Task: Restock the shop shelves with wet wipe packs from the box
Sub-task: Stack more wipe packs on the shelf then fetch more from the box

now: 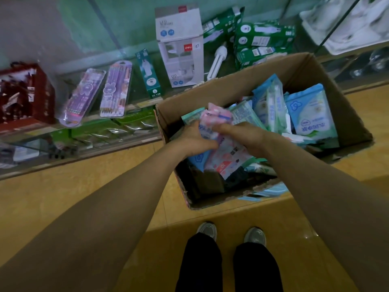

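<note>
Left hand [194, 140] and right hand [246, 138], fingers curled round pink wet wipe packs [214, 118] over the cardboard box [294, 68]: we should square the packs before lifting clear.

"deli" and "LED" on white box [180, 46], "2U 13W" on green box [149, 73]

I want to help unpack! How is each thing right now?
Brown cardboard box: open, flaps up, partly full.
Pink plastic wet wipe packs: bundled, held over the box.
Left hand: gripping the pink packs.
Right hand: gripping the pink packs.
Blue-and-white wet wipe packs: loose in the box, some on edge.
White tube light bulb: unboxed, lying down.
</note>
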